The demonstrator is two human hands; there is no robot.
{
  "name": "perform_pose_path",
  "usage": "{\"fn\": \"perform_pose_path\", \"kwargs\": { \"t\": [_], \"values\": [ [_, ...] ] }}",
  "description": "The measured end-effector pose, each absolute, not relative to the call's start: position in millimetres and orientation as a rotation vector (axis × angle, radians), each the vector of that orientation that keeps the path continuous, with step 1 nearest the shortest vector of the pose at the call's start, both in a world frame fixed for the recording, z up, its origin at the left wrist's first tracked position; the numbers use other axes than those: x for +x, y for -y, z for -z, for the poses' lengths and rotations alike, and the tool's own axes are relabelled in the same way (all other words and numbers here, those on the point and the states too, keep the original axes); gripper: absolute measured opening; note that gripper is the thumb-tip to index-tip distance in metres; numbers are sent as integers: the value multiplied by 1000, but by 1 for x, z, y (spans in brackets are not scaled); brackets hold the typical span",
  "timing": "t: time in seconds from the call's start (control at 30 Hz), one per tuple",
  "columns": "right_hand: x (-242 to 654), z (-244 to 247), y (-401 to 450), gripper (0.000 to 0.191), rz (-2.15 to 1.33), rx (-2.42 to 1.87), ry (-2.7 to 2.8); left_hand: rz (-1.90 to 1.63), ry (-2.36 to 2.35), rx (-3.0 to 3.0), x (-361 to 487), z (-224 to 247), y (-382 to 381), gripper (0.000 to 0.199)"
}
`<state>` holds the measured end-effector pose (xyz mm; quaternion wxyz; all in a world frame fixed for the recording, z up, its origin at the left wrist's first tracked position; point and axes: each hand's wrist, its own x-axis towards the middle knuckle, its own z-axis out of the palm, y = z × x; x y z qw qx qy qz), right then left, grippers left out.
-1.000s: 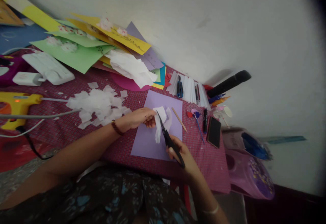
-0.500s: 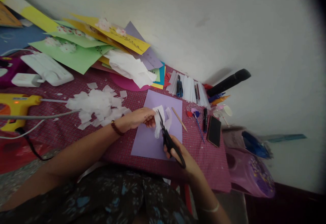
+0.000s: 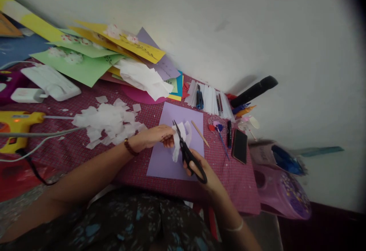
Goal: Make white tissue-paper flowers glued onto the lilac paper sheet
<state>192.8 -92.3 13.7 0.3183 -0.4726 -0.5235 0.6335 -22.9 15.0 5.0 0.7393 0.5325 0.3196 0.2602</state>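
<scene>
Over a sheet of purple paper (image 3: 162,163), my left hand (image 3: 161,135) pinches a strip of white tissue paper (image 3: 176,150) by its edge. My right hand (image 3: 201,167) grips black-handled scissors (image 3: 187,154), whose blades lie across the white tissue close to my left fingertips. Another curved white strip (image 3: 188,131) lies on the purple sheet just beyond the blades. To the right of it rests a wooden stick (image 3: 200,133). A heap of cut white tissue pieces (image 3: 107,121) spreads to the left of my left hand.
At the left sit a yellow glue gun (image 3: 20,127) with cords and a white power strip (image 3: 53,81). Coloured cards (image 3: 85,66) with white tissue flowers pile up at the back. A box cutter (image 3: 199,98), a black marker (image 3: 229,134) and a phone (image 3: 239,146) lie right.
The scissors have shifted slightly up and left across the tissue, with the blade tips now nearer my left fingers. My left hand keeps its pinch; the whole view has tilted slightly.
</scene>
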Motion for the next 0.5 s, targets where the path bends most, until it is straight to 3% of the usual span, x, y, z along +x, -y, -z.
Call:
{"fn": "perform_pose_path", "kwargs": {
  "t": [0.27,0.4,0.5],
  "values": [
    [192,-6,92,47,-1658,-1295,1317,-615,-716,1085,-22,5,-16,26],
    [193,-14,89,57,-1610,-1206,1458,-699,-681,952,-21,2,-19,8],
    [198,-17,90,62,-1625,-1152,1502,-770,-681,901,-24,-3,-21,9]
  ]
}}
